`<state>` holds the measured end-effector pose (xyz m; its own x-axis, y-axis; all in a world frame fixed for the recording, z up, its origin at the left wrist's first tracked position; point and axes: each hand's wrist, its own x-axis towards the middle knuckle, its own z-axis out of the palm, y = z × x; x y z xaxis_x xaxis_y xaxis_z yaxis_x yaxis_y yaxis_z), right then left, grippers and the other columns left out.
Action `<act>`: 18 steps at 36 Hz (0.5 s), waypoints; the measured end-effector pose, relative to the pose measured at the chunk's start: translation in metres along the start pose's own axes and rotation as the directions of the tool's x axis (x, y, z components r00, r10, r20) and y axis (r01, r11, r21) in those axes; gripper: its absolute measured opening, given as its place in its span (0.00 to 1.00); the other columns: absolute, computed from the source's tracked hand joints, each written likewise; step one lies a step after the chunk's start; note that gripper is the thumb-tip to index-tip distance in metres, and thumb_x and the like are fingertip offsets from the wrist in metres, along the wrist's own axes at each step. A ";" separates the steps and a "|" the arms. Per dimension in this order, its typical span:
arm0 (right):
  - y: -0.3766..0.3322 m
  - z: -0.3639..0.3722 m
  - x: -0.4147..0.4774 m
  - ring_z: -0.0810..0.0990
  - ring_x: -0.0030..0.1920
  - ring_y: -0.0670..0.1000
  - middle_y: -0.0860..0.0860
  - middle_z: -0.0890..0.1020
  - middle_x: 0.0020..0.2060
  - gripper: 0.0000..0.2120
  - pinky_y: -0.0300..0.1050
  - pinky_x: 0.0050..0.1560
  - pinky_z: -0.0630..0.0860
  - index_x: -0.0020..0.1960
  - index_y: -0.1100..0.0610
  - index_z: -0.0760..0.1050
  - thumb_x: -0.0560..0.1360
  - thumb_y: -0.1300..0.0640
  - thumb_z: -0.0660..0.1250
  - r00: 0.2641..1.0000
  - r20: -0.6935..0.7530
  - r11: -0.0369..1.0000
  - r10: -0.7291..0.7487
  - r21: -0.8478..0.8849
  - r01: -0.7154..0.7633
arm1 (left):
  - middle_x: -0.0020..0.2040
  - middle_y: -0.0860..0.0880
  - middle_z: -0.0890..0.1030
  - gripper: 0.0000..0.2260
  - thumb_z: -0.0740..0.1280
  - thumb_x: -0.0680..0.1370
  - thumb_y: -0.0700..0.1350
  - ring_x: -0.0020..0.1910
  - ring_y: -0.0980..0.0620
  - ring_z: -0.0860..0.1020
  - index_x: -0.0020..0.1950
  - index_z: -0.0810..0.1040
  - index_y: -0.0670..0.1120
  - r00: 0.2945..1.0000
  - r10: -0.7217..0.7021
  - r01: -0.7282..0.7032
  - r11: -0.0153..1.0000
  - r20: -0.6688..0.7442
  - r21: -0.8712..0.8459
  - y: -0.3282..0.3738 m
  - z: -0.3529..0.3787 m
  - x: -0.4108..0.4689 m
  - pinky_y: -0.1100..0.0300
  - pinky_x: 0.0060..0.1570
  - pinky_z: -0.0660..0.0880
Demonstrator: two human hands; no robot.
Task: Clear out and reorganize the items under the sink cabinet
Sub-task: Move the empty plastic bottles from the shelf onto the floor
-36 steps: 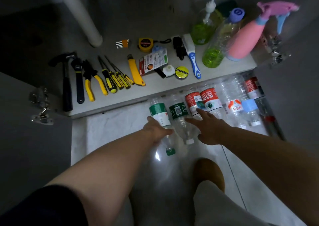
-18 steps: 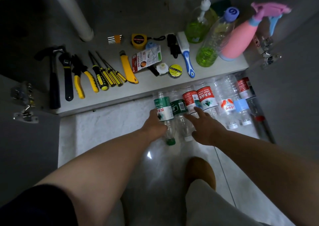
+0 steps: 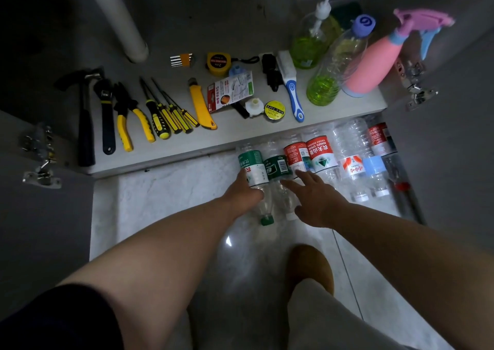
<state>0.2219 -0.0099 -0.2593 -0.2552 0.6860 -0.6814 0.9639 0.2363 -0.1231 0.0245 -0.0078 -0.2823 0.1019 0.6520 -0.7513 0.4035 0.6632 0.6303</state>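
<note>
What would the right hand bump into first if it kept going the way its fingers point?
Most likely the dark green-labelled bottle, lying on the floor just ahead of the right hand and its straight fingers. They may already touch it; depth is unclear. The left hand grips the green-and-white bottle.

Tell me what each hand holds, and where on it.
Left hand grips the green-capped bottle round its middle. Right hand holds nothing; its fingers are straight.
</note>
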 end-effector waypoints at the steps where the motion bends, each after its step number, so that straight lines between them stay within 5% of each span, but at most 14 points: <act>1: 0.000 -0.001 0.000 0.47 0.81 0.61 0.53 0.48 0.82 0.38 0.62 0.75 0.61 0.81 0.43 0.49 0.79 0.48 0.67 1.000 0.002 1.000 -0.002 -0.001 0.002 | 0.64 0.50 0.76 0.34 0.68 0.77 0.39 0.57 0.49 0.77 0.79 0.58 0.54 1.000 0.004 -0.005 1.000 0.008 0.009 0.000 -0.001 -0.001 0.58 0.47 0.76; 11: -0.001 -0.038 -0.003 0.53 0.80 0.58 0.53 0.56 0.80 0.36 0.62 0.76 0.62 0.81 0.46 0.54 0.78 0.51 0.68 0.998 -0.033 0.999 -0.052 0.005 0.052 | 0.72 0.45 0.74 0.33 0.67 0.79 0.39 0.65 0.47 0.76 0.82 0.60 0.50 0.990 0.137 -0.138 0.978 0.016 0.156 0.029 -0.031 -0.013 0.56 0.62 0.76; 18: -0.019 -0.089 -0.007 0.71 0.67 0.59 0.57 0.74 0.65 0.28 0.51 0.67 0.71 0.75 0.54 0.67 0.76 0.56 0.68 0.975 -0.138 0.985 -0.172 -0.006 0.172 | 0.66 0.47 0.79 0.16 0.68 0.81 0.43 0.59 0.52 0.77 0.69 0.77 0.47 0.966 0.255 -0.251 0.900 0.039 0.356 0.059 -0.080 -0.042 0.65 0.48 0.73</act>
<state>0.1984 0.0420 -0.1884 -0.4248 0.7237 -0.5439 0.9050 0.3552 -0.2342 -0.0281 0.0336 -0.1981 0.2363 0.7847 -0.5731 0.6613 0.3022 0.6866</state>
